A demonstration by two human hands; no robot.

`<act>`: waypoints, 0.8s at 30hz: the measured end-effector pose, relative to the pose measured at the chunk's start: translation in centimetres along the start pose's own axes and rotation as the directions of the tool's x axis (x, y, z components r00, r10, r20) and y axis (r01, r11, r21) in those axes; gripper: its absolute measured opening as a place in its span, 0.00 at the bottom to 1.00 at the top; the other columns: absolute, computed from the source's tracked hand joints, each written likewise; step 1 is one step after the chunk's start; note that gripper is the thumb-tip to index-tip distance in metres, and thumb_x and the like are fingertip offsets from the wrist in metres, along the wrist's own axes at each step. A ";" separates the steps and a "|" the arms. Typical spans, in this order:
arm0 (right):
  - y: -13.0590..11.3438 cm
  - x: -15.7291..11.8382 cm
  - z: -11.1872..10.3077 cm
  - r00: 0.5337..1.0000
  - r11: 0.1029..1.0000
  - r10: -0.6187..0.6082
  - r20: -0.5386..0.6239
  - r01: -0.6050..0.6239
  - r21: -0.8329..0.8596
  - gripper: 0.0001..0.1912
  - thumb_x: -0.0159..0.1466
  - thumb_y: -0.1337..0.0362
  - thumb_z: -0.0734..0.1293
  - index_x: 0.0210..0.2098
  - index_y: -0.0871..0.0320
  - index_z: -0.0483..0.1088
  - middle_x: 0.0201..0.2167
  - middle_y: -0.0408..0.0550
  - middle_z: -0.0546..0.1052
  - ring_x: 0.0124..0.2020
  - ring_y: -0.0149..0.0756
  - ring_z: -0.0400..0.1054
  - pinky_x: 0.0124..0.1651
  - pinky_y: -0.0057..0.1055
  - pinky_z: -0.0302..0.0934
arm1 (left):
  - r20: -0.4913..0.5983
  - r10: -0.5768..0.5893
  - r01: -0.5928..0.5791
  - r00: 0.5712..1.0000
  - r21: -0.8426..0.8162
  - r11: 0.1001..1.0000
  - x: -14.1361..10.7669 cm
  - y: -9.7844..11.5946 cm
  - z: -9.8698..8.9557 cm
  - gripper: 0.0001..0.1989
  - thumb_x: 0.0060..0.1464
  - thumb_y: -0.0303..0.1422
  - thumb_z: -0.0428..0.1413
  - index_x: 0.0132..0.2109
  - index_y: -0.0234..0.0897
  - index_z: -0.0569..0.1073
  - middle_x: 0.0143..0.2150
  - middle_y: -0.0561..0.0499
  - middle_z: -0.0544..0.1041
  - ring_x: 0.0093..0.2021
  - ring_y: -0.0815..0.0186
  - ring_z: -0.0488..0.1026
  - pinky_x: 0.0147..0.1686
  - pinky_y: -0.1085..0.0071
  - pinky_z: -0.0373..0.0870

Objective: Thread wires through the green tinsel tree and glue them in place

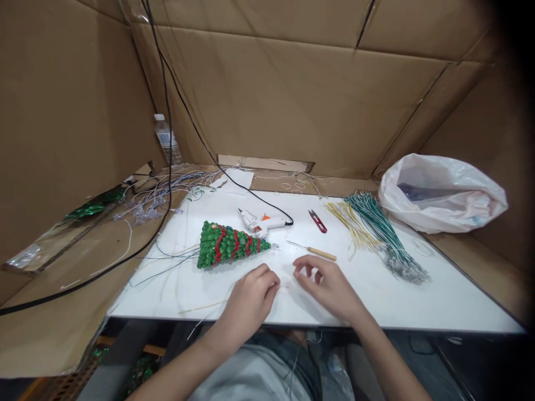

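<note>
A thin pale wire [203, 307] runs under your left hand [248, 303], fingers [270, 277] curled together; whether they clamp it, you can't tell. Your right hand [328, 287] hovers at 3 o'clock, fingers [303, 265] apart, above the white board [418, 306]. A green beaded tree [225, 245] lies at 11 o'clock.

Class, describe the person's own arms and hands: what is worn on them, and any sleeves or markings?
The left hand and right hand are bare: no gloves, rings or watch. The left forearm and right forearm show no sleeves. A light grey garment shows below them.
</note>
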State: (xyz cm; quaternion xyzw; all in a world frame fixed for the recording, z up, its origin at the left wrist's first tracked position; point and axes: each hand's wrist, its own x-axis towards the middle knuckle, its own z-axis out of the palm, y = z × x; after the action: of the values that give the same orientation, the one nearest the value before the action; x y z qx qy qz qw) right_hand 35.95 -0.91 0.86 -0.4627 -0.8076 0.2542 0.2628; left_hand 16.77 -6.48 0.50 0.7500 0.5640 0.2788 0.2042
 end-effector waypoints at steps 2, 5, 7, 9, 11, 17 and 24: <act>1.3 0.4 -1.1 0.986 0.981 -0.010 -0.165 -0.023 -0.193 0.10 0.62 0.63 0.62 0.42 0.57 0.70 0.41 0.48 0.75 0.42 0.39 0.66 0.45 0.35 0.61 | -0.004 -0.003 0.003 1.000 -0.015 1.000 0.1 -0.2 0.1 0.09 0.59 0.25 0.49 0.35 0.37 0.73 0.36 0.52 0.71 0.36 0.67 0.70 0.36 0.73 0.64; 3.1 1.3 -2.0 0.975 0.905 -0.041 -0.220 -0.057 -0.421 0.15 0.62 0.64 0.61 0.47 0.60 0.69 0.46 0.54 0.73 0.50 0.46 0.63 0.51 0.42 0.58 | -0.008 0.012 -0.012 1.000 -0.029 0.999 0.1 -0.4 0.2 0.10 0.58 0.24 0.48 0.34 0.36 0.74 0.36 0.51 0.70 0.36 0.67 0.70 0.37 0.73 0.65; 3.8 1.9 -2.0 0.985 0.891 -0.020 -0.171 -0.060 -0.451 0.14 0.63 0.65 0.59 0.46 0.60 0.70 0.45 0.55 0.72 0.49 0.47 0.64 0.51 0.42 0.58 | -0.009 0.022 -0.022 1.000 -0.031 0.999 0.1 -0.5 0.5 0.11 0.59 0.24 0.48 0.34 0.35 0.74 0.35 0.50 0.70 0.37 0.66 0.70 0.38 0.72 0.65; 4.2 2.4 -1.7 0.993 0.911 0.002 -0.121 -0.052 -0.409 0.13 0.64 0.66 0.57 0.42 0.59 0.72 0.42 0.55 0.73 0.46 0.45 0.65 0.49 0.40 0.58 | -0.015 0.022 -0.023 1.000 -0.035 0.999 0.2 -0.6 0.7 0.11 0.59 0.24 0.48 0.34 0.35 0.74 0.34 0.49 0.71 0.37 0.65 0.71 0.38 0.71 0.65; 4.2 2.8 -1.5 0.995 0.934 0.015 -0.103 -0.050 -0.353 0.13 0.65 0.66 0.56 0.37 0.59 0.72 0.38 0.55 0.73 0.42 0.43 0.67 0.46 0.38 0.59 | -0.027 0.014 -0.015 1.000 -0.046 0.999 0.2 -0.7 0.9 0.10 0.57 0.23 0.49 0.33 0.35 0.74 0.33 0.49 0.72 0.37 0.64 0.71 0.38 0.71 0.66; 2.1 2.6 -1.0 0.982 0.991 0.080 -0.171 -0.097 -0.090 0.07 0.62 0.65 0.58 0.38 0.59 0.65 0.35 0.51 0.74 0.35 0.37 0.68 0.39 0.34 0.61 | -0.053 -0.014 0.011 0.999 -0.058 0.998 0.5 -0.8 1.1 0.08 0.51 0.21 0.51 0.31 0.35 0.73 0.32 0.49 0.73 0.35 0.64 0.71 0.36 0.71 0.66; -3.5 1.2 2.4 0.956 0.536 0.219 -0.193 0.048 0.843 0.04 0.53 0.67 0.59 0.22 0.57 0.61 0.21 0.41 0.62 0.24 0.28 0.57 0.27 0.26 0.54 | 0.002 -0.001 0.001 1.000 -0.023 1.000 0.8 -0.6 0.6 0.11 0.54 0.22 0.47 0.31 0.34 0.74 0.33 0.48 0.72 0.35 0.64 0.72 0.36 0.70 0.66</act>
State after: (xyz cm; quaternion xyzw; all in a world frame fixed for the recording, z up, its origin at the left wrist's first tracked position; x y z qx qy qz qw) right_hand 31.69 -1.75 1.58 -0.3496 -0.5177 0.5556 0.5488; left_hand 16.89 -5.57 -0.17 0.7475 0.5611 0.2845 0.2135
